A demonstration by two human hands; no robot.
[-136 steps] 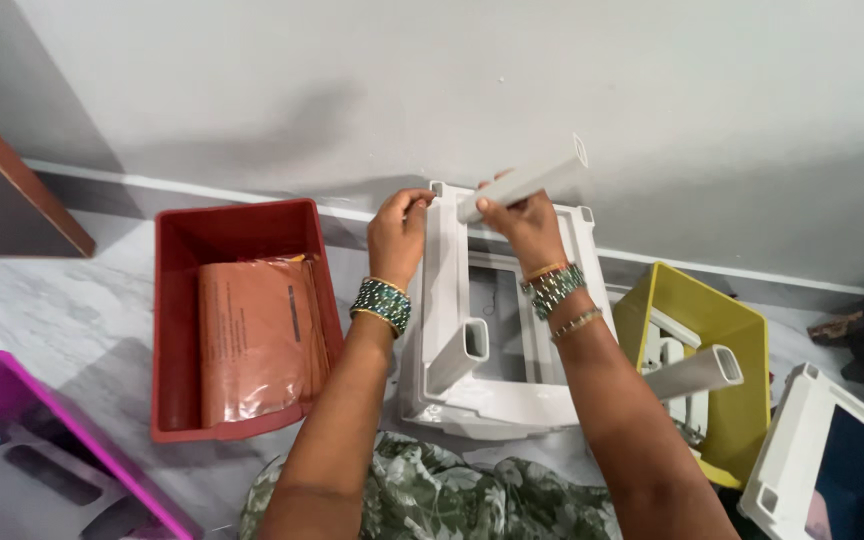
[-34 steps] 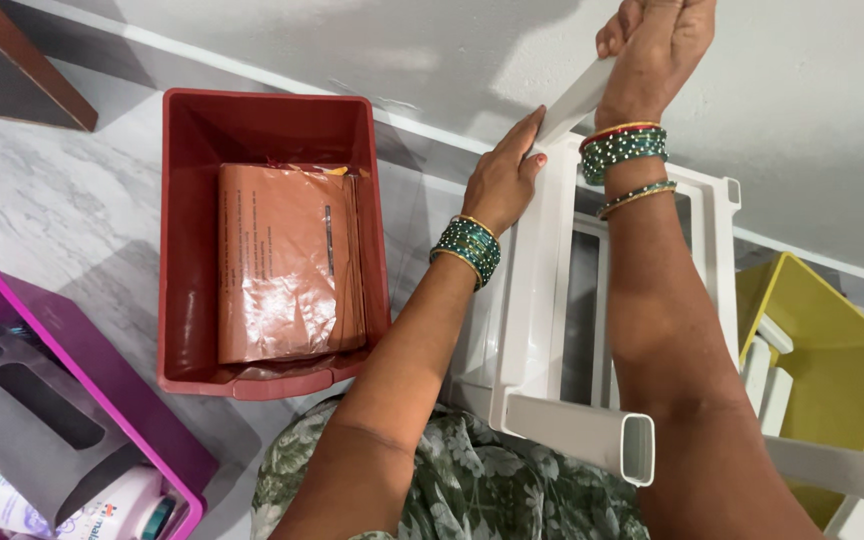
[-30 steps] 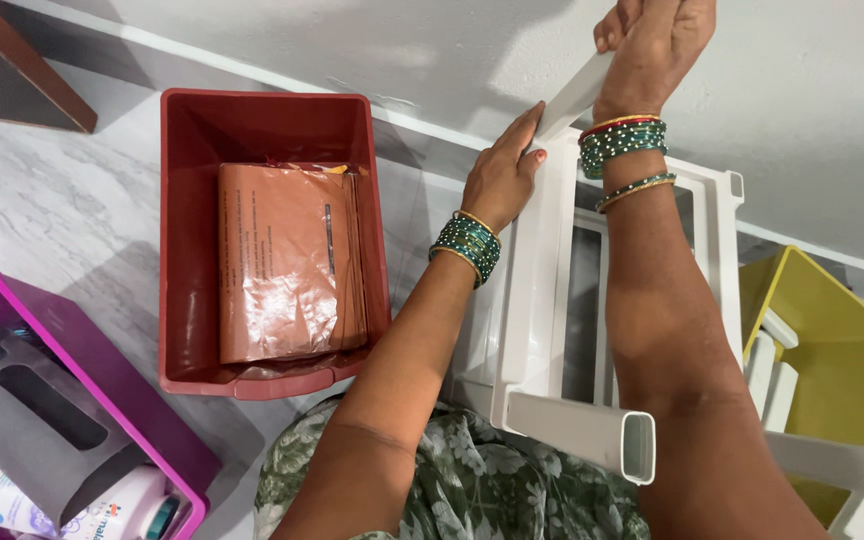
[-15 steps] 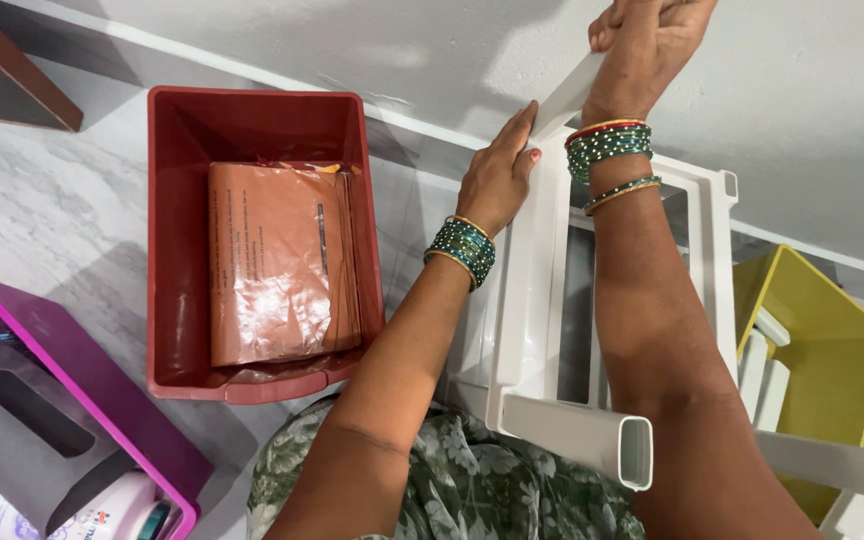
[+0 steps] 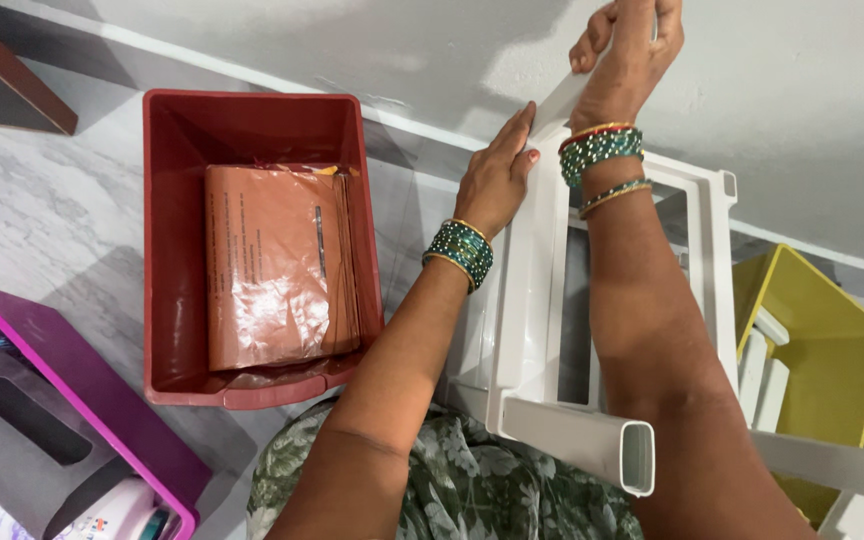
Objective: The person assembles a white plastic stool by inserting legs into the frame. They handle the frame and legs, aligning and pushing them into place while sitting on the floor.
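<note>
Looking down over the work area, we record first the marble-patterned floor (image 5: 42, 220) and the grey wall (image 5: 802, 110) that meets it along a pale skirting line. Next in size is the white plastic frame (image 5: 527, 300), a rack-like piece standing on the floor against the wall between the two forearms, with a hollow rectangular leg (image 5: 592, 450) projecting from its near corner toward the camera. To its left, well apart from it, sits the red bin (image 5: 167, 250), holding a flat orange-brown packet (image 5: 272, 265) that lies on the bin's bottom. At the lower left corner we see a magenta bin (image 5: 82, 400) with a grey insert, only partly in view. At the right edge stands a yellow bin (image 5: 832, 340) tipped on its side, with white pieces inside it. A green floral garment (image 5: 482, 490) covers the lap at the bottom. The white post (image 5: 562, 100) rises at a slant from the frame's far left corner. The right hand (image 5: 627, 60) is closed round the upper part of that post, fingers wrapped over it. The left hand (image 5: 497, 175) rests flat, fingers extended and together, pressed against the frame's far left corner, just beside the foot of the post. Both wrists carry green beaded bangles.
</note>
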